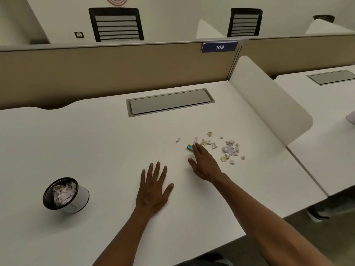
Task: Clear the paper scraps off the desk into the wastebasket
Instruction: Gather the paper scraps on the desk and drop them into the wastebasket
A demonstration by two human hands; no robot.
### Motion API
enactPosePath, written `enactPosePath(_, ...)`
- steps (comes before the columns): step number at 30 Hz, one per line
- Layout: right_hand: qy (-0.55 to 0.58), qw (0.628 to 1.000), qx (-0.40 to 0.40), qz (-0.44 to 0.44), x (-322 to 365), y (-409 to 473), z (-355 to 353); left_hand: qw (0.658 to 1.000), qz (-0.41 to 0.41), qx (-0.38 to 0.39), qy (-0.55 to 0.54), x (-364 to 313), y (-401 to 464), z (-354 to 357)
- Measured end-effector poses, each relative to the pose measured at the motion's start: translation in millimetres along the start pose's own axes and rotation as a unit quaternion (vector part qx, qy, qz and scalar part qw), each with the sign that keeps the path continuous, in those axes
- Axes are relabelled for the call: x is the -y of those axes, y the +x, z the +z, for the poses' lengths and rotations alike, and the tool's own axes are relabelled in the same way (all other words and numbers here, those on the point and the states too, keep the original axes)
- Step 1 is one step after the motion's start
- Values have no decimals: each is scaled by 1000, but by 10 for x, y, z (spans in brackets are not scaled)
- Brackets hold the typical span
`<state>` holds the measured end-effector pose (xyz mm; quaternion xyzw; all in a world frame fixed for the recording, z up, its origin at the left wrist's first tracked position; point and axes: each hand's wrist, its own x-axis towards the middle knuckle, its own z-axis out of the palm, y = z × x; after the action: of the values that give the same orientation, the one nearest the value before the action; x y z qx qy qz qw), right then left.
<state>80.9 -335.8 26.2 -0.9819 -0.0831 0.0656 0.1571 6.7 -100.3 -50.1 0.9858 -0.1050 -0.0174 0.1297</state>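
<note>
crumpled white and tan paper scraps scattered on white desk, right of centre | right hand fingers straight, tips by small blue-yellow scrap | left hand flat, fingers spread | small round black-rimmed white wastebasket well left, holding paper

White desk with left hand spread flat, palm down. Right hand outstretched, fingers straight, beside scattered crumpled paper scraps. Small black-rimmed white wastebasket holding crumpled paper at far left.
</note>
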Motion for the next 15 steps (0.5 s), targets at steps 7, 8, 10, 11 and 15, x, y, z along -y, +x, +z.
enactPosePath(7, -33, 996, 41, -74, 7, 146, 54, 1000, -9, -15, -25, 17, 11, -10)
enactPosePath(8, -19, 996, 17, -81, 2, 131, 79, 999, -10, -17, -30, 18, 18, -7)
enactPosePath(10, 13, 995, -30, -94, 16, 154, 89, 999, -11, -20, -37, 11, 32, -5)
enactPosePath(11, 24, 994, -45, -96, 34, 199, 70, 999, -11, -22, -39, 7, 33, -4)
enactPosePath(15, 4, 996, -2, -94, 166, 534, -20, 999, -14, -25, -38, 12, 30, -12)
